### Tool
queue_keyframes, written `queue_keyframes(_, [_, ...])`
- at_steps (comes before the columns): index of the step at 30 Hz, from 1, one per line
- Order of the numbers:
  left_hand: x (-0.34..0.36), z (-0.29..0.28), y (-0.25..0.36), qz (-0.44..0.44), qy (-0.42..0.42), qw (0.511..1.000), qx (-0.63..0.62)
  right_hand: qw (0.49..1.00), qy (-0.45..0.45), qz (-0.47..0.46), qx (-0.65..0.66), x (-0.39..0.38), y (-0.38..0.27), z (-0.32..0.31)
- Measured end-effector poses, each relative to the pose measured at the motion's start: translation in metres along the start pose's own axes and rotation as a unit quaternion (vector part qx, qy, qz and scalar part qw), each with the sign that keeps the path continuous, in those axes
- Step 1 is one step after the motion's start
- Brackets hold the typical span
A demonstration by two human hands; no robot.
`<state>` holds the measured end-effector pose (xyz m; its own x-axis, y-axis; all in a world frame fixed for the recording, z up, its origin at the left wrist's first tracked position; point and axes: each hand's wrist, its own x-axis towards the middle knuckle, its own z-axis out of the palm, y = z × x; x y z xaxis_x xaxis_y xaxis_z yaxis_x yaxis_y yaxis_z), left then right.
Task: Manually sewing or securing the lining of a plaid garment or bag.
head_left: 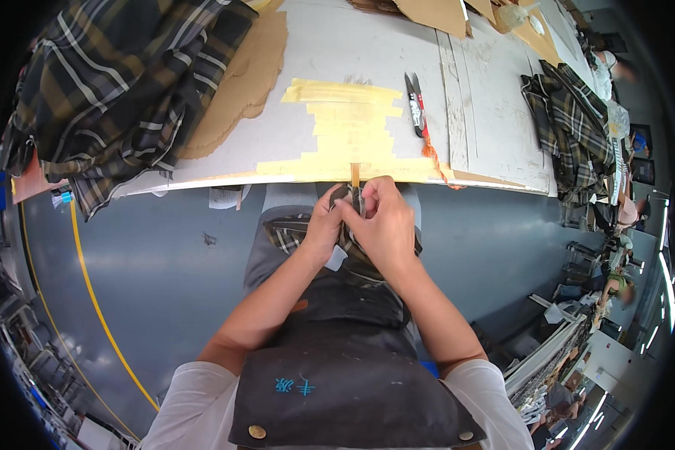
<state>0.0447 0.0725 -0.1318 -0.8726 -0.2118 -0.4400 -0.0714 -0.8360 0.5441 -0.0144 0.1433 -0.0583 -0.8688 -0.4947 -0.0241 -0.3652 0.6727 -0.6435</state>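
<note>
My left hand and my right hand are closed on a small folded part of a dark plaid cloth piece just below the table's front edge. Their fingers meet at a narrow tan strip that sticks out from the edge between bands of yellow tape. The rest of the cloth lies over my lap, with a small white tag below my fingers. A dark apron covers my front.
The white table bears plaid fabric piles at both sides, brown cardboard at left and back, and scissors with an orange cord right of the tape. Several people are along the far right.
</note>
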Motion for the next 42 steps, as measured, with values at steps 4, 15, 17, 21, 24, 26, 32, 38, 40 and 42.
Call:
queue_keyframes(4, [0.001, 0.001, -0.003, 0.021, 0.0, 1.0, -0.002, 0.998, -0.004, -0.059, -0.024, 0.003, 0.001, -0.004])
queue_keyframes(15, [0.008, -0.007, -0.009, 0.032, -0.05, 0.995, -0.081, 0.929, -0.139, -0.142, -0.311, 0.023, -0.03, -0.011])
queue_keyframes(17, [0.009, -0.004, -0.011, 0.044, -0.065, 0.992, -0.097, 0.937, -0.113, -0.151, -0.294, 0.022, -0.03, -0.013])
queue_keyframes(21, [0.011, -0.006, -0.015, 0.064, -0.068, 0.993, -0.079, 0.96, -0.1, -0.145, -0.217, 0.021, -0.016, -0.023])
queue_keyframes(24, [0.009, -0.006, -0.014, 0.049, -0.074, 0.991, -0.101, 0.982, -0.083, 0.109, 0.129, 0.02, -0.016, -0.031])
queue_keyframes(26, [0.01, -0.007, -0.016, 0.044, -0.069, 0.991, -0.102, 0.996, -0.077, 0.038, 0.036, 0.011, -0.017, -0.026])
queue_keyframes(32, [0.013, -0.01, -0.019, 0.072, -0.094, 0.989, -0.085, 0.956, -0.049, -0.148, -0.247, 0.014, -0.027, -0.013])
queue_keyframes(38, [0.011, -0.007, -0.015, 0.06, -0.099, 0.988, -0.104, 0.908, -0.114, -0.159, -0.369, 0.024, -0.04, -0.011])
queue_keyframes(40, [0.011, -0.007, -0.016, 0.062, -0.091, 0.989, -0.102, 0.895, -0.134, -0.162, -0.393, 0.026, -0.046, -0.011])
queue_keyframes(42, [0.011, -0.007, -0.016, 0.064, -0.083, 0.989, -0.101, 0.881, -0.153, -0.165, -0.416, 0.027, -0.049, -0.01])
